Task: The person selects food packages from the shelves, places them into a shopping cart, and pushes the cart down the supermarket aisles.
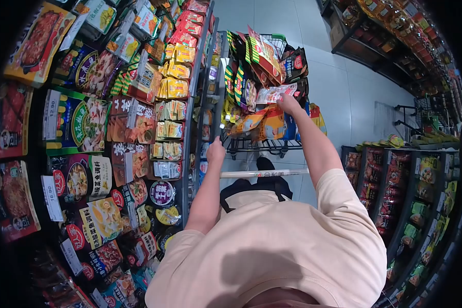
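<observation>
White-pink pkt (270, 95) is pinched in R hand (290, 104) over bags (266, 57) in cart (272, 145); L hand (216, 150) curls nr shelf edge (195, 95), can't tell if gripping.

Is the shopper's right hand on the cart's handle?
No, the right hand is out past the handle, at a pale packet in the loaded cart.

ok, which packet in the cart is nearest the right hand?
The whitish packet with reddish print, at the right hand. Its pale face sets it apart from the orange packets and black packets nearby.
</observation>
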A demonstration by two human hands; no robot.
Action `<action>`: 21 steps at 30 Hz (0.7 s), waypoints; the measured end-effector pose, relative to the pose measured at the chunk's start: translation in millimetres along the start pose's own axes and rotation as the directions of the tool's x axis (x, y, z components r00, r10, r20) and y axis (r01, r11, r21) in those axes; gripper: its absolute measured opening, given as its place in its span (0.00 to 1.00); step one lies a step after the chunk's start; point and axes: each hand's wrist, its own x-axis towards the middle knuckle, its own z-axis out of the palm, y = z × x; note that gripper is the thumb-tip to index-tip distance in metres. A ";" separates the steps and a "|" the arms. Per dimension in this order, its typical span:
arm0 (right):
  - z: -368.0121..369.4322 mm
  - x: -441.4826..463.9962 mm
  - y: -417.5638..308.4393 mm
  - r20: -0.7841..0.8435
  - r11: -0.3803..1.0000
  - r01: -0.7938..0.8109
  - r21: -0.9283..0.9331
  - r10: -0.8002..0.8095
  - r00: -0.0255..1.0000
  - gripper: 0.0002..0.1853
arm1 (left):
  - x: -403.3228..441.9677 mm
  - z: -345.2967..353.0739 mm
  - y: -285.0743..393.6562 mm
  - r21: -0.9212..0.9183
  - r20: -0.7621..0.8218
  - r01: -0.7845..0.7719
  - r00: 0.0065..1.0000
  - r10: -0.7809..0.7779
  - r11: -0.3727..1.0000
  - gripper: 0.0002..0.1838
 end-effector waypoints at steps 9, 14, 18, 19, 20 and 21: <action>29.4 -161.6 23.5 -0.377 0.980 -0.019 -0.198 -0.058 0.924 0.28 | -5.6 -14.3 -18.1 0.023 -0.007 -0.140 0.990 0.140 0.990 0.13; 82.4 -241.0 70.9 -0.363 0.997 -0.068 0.043 0.079 0.928 0.24 | 3.2 -4.1 -35.8 0.046 0.028 -0.146 0.989 0.145 0.988 0.15; 86.6 -276.2 52.1 -0.399 0.996 -0.084 -0.017 0.070 0.914 0.22 | -12.6 -4.6 -44.2 -0.015 -0.028 -0.169 0.985 0.168 0.986 0.13; 86.6 -281.5 47.9 -0.399 0.995 -0.097 -0.020 0.082 0.913 0.21 | -15.5 -5.0 -47.0 -0.019 -0.039 -0.164 0.986 0.163 0.986 0.13; 88.1 -288.2 43.4 -0.398 0.993 -0.113 -0.022 0.095 0.912 0.21 | -19.5 -5.1 -49.9 -0.020 -0.034 -0.159 0.987 0.158 0.987 0.13; 89.5 -294.5 37.7 -0.402 0.994 -0.104 -0.021 0.087 0.912 0.21 | -20.9 -5.2 -53.1 -0.019 -0.031 -0.157 0.987 0.157 0.987 0.13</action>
